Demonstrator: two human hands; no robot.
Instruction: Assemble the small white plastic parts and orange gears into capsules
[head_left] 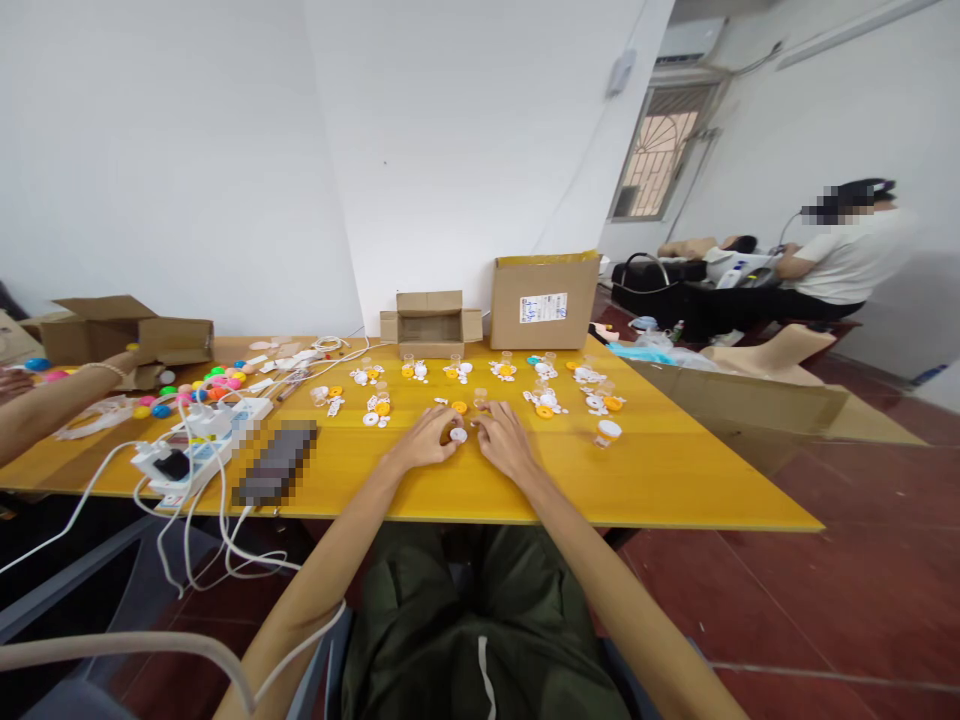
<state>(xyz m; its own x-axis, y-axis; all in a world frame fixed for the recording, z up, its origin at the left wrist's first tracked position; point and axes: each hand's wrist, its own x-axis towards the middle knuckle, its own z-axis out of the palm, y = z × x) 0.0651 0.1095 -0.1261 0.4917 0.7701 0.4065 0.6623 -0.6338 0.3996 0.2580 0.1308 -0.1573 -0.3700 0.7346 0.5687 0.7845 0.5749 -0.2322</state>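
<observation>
Both my hands rest on the yellow table (660, 480), close together near its middle. My left hand (426, 438) has its fingers curled around a small part beside a white round piece (458, 435). My right hand (504, 440) lies just right of that piece, fingers bent down onto the tabletop; what they press is hidden. Beyond my hands lie several small sets of white and orange plastic parts (544, 402) in rows. A small white-and-orange capped piece (607, 431) stands to the right.
Two cardboard boxes (430, 323) (545, 300) stand at the table's far edge. A white power strip (196, 450) with cables, a blurred dark device (276, 462) and coloured balls (217, 382) lie at the left, where another person's arm (52, 405) reaches in. A seated person (832, 262) is at the far right.
</observation>
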